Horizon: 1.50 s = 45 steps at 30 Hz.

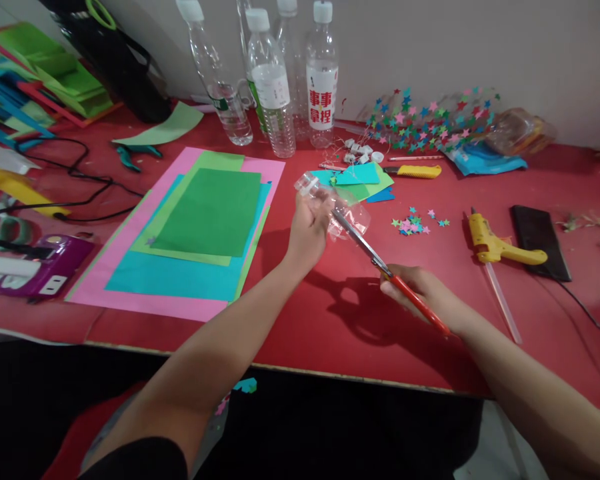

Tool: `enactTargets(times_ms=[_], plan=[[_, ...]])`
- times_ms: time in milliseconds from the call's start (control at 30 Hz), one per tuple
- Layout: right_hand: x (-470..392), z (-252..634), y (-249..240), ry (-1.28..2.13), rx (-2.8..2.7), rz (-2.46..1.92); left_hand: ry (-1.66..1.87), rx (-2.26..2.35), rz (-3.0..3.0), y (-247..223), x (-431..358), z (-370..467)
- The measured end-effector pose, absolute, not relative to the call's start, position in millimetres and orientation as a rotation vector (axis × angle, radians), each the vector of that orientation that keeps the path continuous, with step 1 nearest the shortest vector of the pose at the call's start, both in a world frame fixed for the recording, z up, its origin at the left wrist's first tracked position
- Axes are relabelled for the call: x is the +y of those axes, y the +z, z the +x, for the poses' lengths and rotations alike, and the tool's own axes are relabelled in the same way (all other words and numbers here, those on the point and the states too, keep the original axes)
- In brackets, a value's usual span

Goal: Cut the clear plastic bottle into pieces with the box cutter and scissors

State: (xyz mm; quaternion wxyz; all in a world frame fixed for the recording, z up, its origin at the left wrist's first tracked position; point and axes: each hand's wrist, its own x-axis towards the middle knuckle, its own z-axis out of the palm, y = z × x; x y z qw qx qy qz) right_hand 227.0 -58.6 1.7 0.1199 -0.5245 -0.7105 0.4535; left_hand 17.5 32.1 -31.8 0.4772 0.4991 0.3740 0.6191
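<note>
My left hand (pixel 306 233) is closed on a crinkled piece of clear plastic (pixel 356 215), held above the red table. In my right hand (pixel 427 293) is a pair of scissors (pixel 363 241) with long metal blades and red handles, pointing up and left. The blade tips reach the plastic beside my left fingers; whether they are open around it I cannot tell. Small coloured paper stars (pixel 413 225) lie to the right of the plastic. Beyond it are blue and green paper scraps (pixel 357 175) and a yellow utility knife (pixel 419 171).
Stacked coloured paper sheets (pixel 205 213) lie left, near a purple power strip (pixel 55 267) and black cable. Several plastic bottles (pixel 275 93) stand along the wall. To the right are a yellow glue gun (pixel 495 243) with a clear stick and a black phone (pixel 540 240).
</note>
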Motion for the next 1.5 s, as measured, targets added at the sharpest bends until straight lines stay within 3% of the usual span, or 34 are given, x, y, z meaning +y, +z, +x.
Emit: enactTargets(times_ms=[333,1500], plan=[[-56.4,224.7,4.5,1.233,-2.062,-1.601,1.562,0.946,1.278,-32.9,34.8,16.4],[-61.7,225.2,-1.3,1.461,-1.854,-1.554,1.526,0.992,1.754,-46.7,36.1,11.7]])
